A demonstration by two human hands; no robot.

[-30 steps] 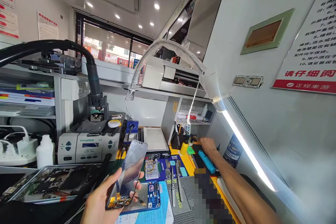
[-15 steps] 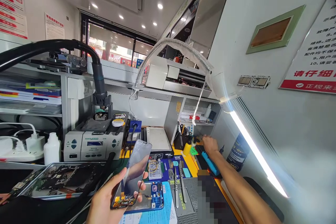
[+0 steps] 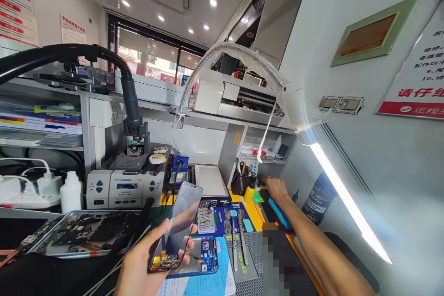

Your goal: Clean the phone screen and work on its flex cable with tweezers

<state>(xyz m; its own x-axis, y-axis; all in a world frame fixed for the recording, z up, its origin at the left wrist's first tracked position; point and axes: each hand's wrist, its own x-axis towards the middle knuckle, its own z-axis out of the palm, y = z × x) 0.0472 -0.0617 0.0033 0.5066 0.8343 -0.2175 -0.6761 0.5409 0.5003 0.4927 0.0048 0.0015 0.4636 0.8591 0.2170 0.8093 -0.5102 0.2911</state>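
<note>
My left hand (image 3: 147, 247) holds a phone screen (image 3: 180, 222), tilted upright, with its glossy dark face toward me and a gold flex cable at its lower end. The thumb lies along one edge and the fingertips wrap round the other. Behind it lies an opened blue phone body (image 3: 209, 254) on a light blue sheet (image 3: 225, 266), partly hidden by the screen. My right hand (image 3: 277, 188) is stretched to the back right of the bench, beyond a blue-handled tool (image 3: 280, 215). Its fingers are mostly hidden, and anything under them does not show.
Two tweezers (image 3: 239, 243) lie on a grey mat. A yellow bottle (image 3: 249, 193) and a black pen holder (image 3: 241, 180) stand near my right hand. A soldering station (image 3: 126, 189) and an opened device (image 3: 90, 233) are at left. A lit lamp (image 3: 350, 203) hangs over my right arm.
The view has shifted slightly. My left hand keeps the screen in nearly the same place. My right hand has edged a little left toward the bottles.
</note>
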